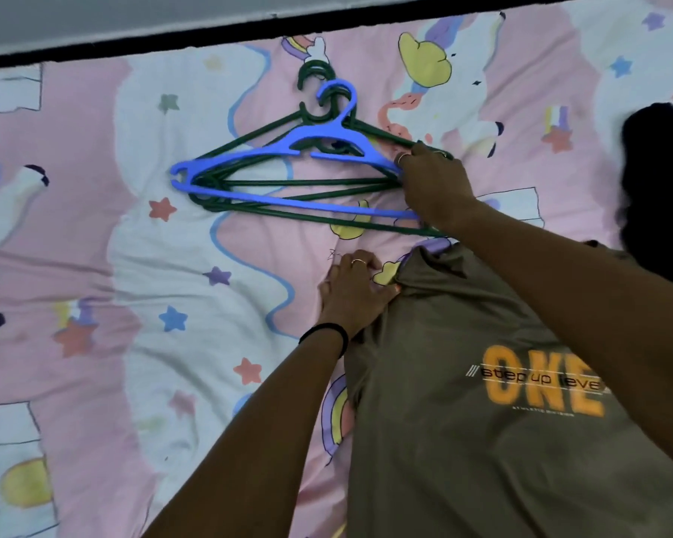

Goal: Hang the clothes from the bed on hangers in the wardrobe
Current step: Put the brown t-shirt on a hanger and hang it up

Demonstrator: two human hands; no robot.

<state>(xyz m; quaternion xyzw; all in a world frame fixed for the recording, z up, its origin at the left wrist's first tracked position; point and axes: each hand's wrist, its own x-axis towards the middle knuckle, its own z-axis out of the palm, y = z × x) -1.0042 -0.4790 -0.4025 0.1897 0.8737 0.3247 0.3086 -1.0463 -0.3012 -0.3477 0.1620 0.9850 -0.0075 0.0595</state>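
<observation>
An olive-brown T-shirt (482, 440) with an orange "ONE" print lies on the bed at the lower right. My left hand (352, 291) rests at its collar, the fingers curled into the fabric edge. A blue hanger (272, 147) lies on top of several dark green hangers (288, 183) in a pile at the middle of the bed. My right hand (430, 188) grips the right ends of these hangers, the fingers curled round the blue one's arm.
The bed carries a pink and white sheet (133, 266) printed with stars and rainbows. A dark garment (661, 188) lies at the right edge. The bed's black far edge (210, 36) runs along the top, with a grey floor beyond.
</observation>
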